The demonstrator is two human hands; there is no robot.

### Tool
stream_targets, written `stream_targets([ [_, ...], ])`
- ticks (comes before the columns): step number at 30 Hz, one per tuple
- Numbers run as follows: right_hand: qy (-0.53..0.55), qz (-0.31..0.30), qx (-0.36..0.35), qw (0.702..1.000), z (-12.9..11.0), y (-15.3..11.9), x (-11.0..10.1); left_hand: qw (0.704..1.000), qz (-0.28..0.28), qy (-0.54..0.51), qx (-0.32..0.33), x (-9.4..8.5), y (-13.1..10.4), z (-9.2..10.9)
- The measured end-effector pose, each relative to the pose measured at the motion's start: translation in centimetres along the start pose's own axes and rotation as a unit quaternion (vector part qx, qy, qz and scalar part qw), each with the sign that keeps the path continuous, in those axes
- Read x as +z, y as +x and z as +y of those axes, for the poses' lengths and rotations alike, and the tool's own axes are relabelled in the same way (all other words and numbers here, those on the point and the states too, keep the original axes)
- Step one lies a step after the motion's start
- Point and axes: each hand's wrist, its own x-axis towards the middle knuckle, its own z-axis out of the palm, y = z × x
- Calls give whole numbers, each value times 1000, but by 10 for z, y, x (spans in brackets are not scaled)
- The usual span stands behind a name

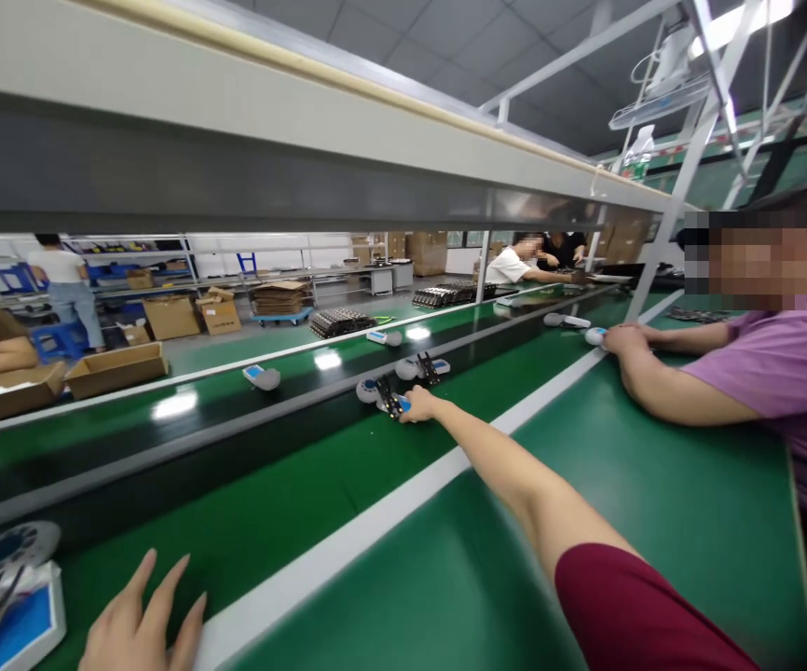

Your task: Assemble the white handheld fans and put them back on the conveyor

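Observation:
My right hand (418, 404) reaches out over the green belt (256, 494). Its fingers are closed on the near end of a white and blue device (402, 403) with a round grey head (367, 390) and black clips (389, 399) across it. Just behind lies a similar device (437, 367). My left hand (144, 615) is at the bottom left with its fingers apart, holding nothing. To the left of it sits another device (26, 620) with a blue panel, a round head and dark clips.
Beyond the grey divider (236, 424), more devices (262, 376) lie on the far belt. A white rail (348, 540) borders the near green surface (403, 596). A person in purple (759, 373) works at the right. A long beam (270, 140) crosses overhead.

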Motion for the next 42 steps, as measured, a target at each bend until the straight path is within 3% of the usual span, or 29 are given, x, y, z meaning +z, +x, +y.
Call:
stream_targets([
  [4,26,19,-52,998,-41,-48,14,993,-24,-112,-16,-25,-15,49],
  [7,52,47,-118,991,-75,-115,25,956,-109,-264,-66,-41,-32,101],
  [10,64,62,-208,974,-102,-191,32,920,-160,-346,-95,-52,-45,142],
  [12,39,76,-286,955,-114,-233,34,926,-165,-331,-82,-58,-51,152],
  [15,-12,68,-318,946,-120,-270,36,942,-175,-284,-33,-73,-56,143],
  [21,-3,-18,-348,937,-106,-290,51,954,-199,-221,50,-105,-68,107],
  [28,43,-50,-346,936,-95,-295,64,959,-186,-107,185,-96,-95,92],
  [32,88,-89,-332,935,-94,-296,64,968,-184,-72,155,-96,-96,101],
  [37,50,-69,-344,935,-98,-297,62,979,-157,-94,85,-97,-91,111],
  [42,64,-105,-365,923,-102,-295,53,970,-197,-140,22,-92,-90,109],
])
